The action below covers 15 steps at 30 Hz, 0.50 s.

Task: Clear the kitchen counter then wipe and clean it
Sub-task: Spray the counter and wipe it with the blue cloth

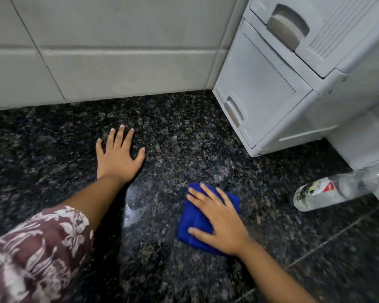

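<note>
A dark speckled granite counter [184, 132] fills the view. My right hand [221, 219] lies flat with straight fingers on a folded blue cloth [193, 226] and presses it onto the counter at centre right. My left hand [118, 156] rests palm down on the bare stone further back and to the left, fingers spread. A pale wet or shiny streak [132, 209] shows on the stone between my two arms.
A white plastic drawer unit [282, 84] stands on the counter at the back right against the tiled wall [96, 51]. A clear plastic bottle [328, 192] with a printed label lies on its side at the right. A seam in the stone [328, 241] runs diagonally at lower right.
</note>
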{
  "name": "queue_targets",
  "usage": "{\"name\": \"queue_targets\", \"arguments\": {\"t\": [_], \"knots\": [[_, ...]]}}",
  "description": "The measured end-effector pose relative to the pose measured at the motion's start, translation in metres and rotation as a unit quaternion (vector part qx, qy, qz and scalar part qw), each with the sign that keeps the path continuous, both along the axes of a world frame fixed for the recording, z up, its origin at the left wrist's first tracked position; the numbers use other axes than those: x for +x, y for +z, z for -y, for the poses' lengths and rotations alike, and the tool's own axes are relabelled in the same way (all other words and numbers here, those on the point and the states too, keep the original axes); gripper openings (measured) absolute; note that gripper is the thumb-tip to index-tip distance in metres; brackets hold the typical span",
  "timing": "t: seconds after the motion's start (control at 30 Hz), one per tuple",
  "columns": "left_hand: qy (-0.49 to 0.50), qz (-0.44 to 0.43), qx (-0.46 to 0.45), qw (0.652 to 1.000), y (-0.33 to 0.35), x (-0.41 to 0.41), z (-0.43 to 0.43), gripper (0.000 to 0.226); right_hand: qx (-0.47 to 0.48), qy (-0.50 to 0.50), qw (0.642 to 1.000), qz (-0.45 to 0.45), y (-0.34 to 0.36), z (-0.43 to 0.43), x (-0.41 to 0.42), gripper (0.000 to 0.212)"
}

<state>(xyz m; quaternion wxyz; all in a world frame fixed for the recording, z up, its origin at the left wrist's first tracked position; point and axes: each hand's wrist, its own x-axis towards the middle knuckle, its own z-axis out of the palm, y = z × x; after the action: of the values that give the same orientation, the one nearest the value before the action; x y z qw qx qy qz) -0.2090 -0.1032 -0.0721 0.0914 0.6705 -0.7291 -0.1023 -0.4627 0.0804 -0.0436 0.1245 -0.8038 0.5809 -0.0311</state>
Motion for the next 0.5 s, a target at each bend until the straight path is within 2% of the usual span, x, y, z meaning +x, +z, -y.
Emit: {"name": "queue_targets", "arguments": {"t": [0.07,0.17,0.27,0.33,0.4,0.5], "knots": [[-0.002,-0.006,0.003,1.000,0.001,0.000,0.000,0.067,-0.015,-0.016,1.000,-0.007,-0.001,-0.024,-0.044,0.070],[-0.006,-0.009,0.008,1.000,0.002,0.000,0.000,0.067,-0.024,-0.170,0.984,-0.048,-0.001,-0.022,-0.093,0.072],[-0.013,-0.024,0.003,1.000,0.002,0.000,0.000,0.065,-0.031,-0.246,0.967,-0.056,-0.005,-0.006,-0.064,0.073],[-0.041,-0.038,-0.025,0.998,0.005,0.000,-0.001,0.061,-0.030,-0.203,0.978,-0.042,-0.007,-0.017,-0.019,0.073],[-0.068,-0.041,-0.064,0.995,0.007,-0.001,-0.004,0.054,-0.008,-0.118,0.993,-0.028,-0.005,-0.052,0.017,0.072],[-0.041,-0.064,-0.099,0.992,0.010,-0.011,-0.012,0.046,0.008,-0.079,0.997,-0.016,0.001,-0.108,0.011,0.071]]}}
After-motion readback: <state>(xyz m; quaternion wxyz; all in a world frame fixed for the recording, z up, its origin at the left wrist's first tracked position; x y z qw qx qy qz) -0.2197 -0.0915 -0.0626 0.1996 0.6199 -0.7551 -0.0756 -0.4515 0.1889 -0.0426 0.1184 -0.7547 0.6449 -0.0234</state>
